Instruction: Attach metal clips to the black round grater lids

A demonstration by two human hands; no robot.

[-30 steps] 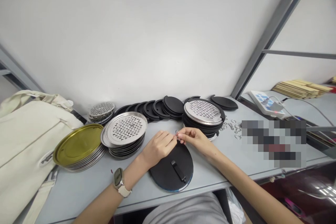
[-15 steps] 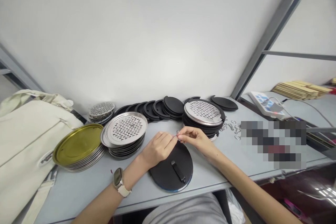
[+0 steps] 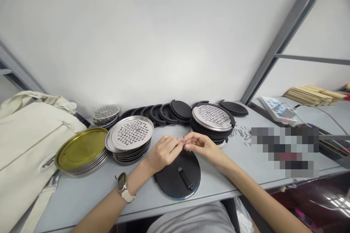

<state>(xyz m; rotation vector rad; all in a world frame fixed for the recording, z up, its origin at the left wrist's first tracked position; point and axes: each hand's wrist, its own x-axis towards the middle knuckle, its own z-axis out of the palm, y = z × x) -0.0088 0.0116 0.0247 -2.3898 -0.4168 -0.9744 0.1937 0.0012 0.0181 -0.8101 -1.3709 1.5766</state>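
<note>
Above a round black lid (image 3: pixel 175 180) with a strap-like handle, my two hands meet at a small metal ring (image 3: pixel 184 139). My left hand (image 3: pixel 167 153) is closed, thumb and forefinger pinched at the ring's left side. On the other side, my right hand (image 3: pixel 202 146) grips the ring between thumb and fingertips. Fingers hide part of the ring. Similar loose metal rings (image 3: pixel 247 139) lie on the table to the right. Close by stands a stack of black discs (image 3: pixel 213 136) topped by a perforated silver plate (image 3: pixel 212 117).
At left are gold-coloured round lids (image 3: pixel 82 151), a stack of perforated metal plates (image 3: pixel 129 134) and a cream bag (image 3: pixel 32 142). Black crescent-edged discs (image 3: pixel 155 114) line the wall (image 3: pixel 164 36). A white box (image 3: pixel 276 109) with a cable sits at right, before flat wooden pieces (image 3: pixel 311 94).
Both hands stay over the black lid. The ring has turned slightly and shows more clearly between the fingertips; the fingers have shifted a little. The view has moved slightly.
</note>
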